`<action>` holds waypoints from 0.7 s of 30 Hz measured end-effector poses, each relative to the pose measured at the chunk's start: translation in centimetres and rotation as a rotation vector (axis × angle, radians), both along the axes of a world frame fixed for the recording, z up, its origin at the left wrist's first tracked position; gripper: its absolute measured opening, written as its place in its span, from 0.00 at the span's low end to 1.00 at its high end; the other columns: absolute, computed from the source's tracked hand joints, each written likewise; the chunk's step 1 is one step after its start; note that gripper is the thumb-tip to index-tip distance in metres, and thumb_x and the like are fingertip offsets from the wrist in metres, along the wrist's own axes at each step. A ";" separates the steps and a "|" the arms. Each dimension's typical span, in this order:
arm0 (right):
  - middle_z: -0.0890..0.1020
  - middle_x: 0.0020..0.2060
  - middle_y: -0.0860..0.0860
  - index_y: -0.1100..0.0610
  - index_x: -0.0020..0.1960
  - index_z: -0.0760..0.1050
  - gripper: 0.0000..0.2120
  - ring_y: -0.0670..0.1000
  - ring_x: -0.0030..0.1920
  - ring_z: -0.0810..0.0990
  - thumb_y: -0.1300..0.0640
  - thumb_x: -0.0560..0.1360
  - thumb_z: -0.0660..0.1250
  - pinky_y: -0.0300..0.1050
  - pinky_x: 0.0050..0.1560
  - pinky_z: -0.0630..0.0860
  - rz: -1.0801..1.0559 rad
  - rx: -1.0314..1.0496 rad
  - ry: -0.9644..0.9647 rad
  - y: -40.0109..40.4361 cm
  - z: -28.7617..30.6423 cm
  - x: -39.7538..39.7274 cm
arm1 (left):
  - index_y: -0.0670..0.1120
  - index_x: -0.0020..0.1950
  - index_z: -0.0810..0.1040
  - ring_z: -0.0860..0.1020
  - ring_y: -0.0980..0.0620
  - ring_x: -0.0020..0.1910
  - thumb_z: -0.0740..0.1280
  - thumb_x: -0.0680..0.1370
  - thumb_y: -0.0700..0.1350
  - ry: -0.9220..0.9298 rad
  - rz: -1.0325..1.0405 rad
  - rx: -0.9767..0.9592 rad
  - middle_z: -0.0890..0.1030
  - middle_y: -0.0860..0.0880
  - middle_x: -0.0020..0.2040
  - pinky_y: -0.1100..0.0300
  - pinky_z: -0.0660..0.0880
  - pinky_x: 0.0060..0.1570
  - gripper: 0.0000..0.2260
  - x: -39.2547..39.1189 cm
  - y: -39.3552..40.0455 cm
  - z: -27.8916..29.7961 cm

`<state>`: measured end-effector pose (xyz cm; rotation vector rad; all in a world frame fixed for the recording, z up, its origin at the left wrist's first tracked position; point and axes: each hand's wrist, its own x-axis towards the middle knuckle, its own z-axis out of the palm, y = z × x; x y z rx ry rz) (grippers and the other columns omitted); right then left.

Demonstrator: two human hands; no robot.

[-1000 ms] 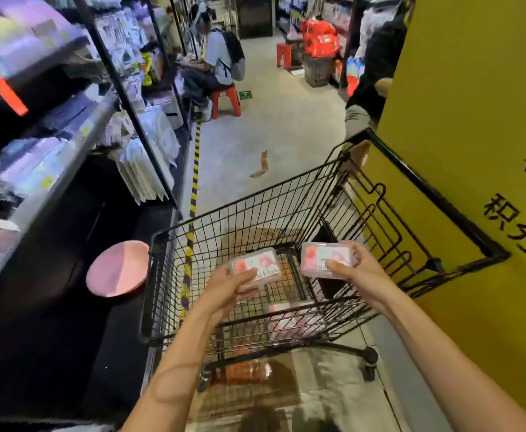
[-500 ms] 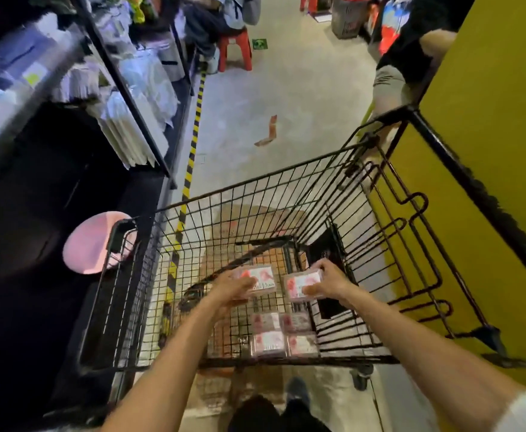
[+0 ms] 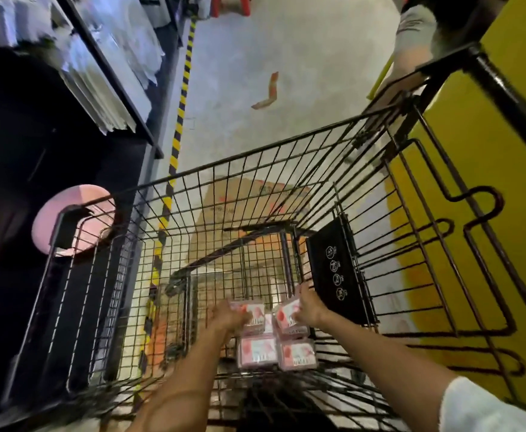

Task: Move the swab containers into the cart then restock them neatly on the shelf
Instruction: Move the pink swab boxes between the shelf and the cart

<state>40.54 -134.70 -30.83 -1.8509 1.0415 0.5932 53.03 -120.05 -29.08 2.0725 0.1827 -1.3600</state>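
Loading swab containers into the cart

Low in the middle of the frame, the left hand [image 3: 228, 316] grips one flat, clear-plastic swab container [image 3: 249, 310] and the right hand [image 3: 310, 307] grips another [image 3: 288, 314], both held just over the wire floor of the black cart [image 3: 255, 169], above two matching pink-labelled containers [image 3: 258, 352] lying flat side by side. This looks like the loading step; next they likely need setting down square beside the others before release. The dark shelf [image 3: 21, 182] at left awaits restocking.
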 end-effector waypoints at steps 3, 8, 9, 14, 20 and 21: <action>0.68 0.63 0.60 0.63 0.72 0.56 0.29 0.55 0.62 0.72 0.70 0.75 0.64 0.39 0.61 0.73 -0.014 -0.016 0.007 0.6 -1.5 0.4 | 0.41 0.69 0.63 0.79 0.43 0.53 0.68 0.74 0.34 0.028 -0.050 0.056 0.76 0.39 0.60 0.51 0.80 0.50 0.26 -0.6 -0.6 -1.5; 0.71 0.57 0.56 0.61 0.70 0.59 0.25 0.49 0.48 0.76 0.69 0.76 0.64 0.28 0.42 0.74 -0.065 0.029 -0.002 1.7 -4.5 -0.6 | 0.39 0.62 0.69 0.80 0.42 0.51 0.68 0.75 0.36 0.014 -0.058 0.093 0.77 0.39 0.57 0.47 0.79 0.52 0.17 -0.6 -1.0 -3.5; 0.70 0.59 0.56 0.60 0.69 0.59 0.26 0.46 0.46 0.73 0.68 0.75 0.65 0.26 0.40 0.72 -0.070 0.024 0.000 1.9 -4.9 -0.8 | 0.39 0.60 0.70 0.80 0.42 0.51 0.68 0.75 0.37 0.009 -0.066 0.084 0.78 0.39 0.56 0.46 0.79 0.53 0.15 -0.5 -0.9 -4.0; 0.62 0.68 0.57 0.58 0.71 0.60 0.37 0.54 0.65 0.68 0.58 0.68 0.76 0.44 0.64 0.71 0.026 -0.111 0.089 2.7 -6.2 -1.1 | 0.40 0.60 0.73 0.81 0.45 0.50 0.67 0.77 0.42 -0.049 -0.192 0.099 0.79 0.41 0.53 0.49 0.80 0.52 0.12 -0.4 -0.7 -5.5; 0.61 0.73 0.55 0.59 0.73 0.59 0.39 0.55 0.73 0.58 0.49 0.70 0.74 0.47 0.73 0.58 0.305 -0.252 0.214 2.8 -7.2 -1.1 | 0.42 0.66 0.71 0.80 0.45 0.53 0.66 0.77 0.36 -0.216 -0.349 0.025 0.79 0.42 0.58 0.52 0.80 0.51 0.17 -0.5 0.4 -6.9; 0.63 0.71 0.54 0.59 0.72 0.61 0.35 0.55 0.71 0.61 0.51 0.71 0.73 0.46 0.71 0.61 0.304 -0.268 0.212 2.9 -7.4 -1.2 | 0.42 0.66 0.72 0.80 0.47 0.54 0.66 0.77 0.35 -0.254 -0.397 0.036 0.79 0.42 0.58 0.57 0.80 0.49 0.18 -0.5 0.5 -7.1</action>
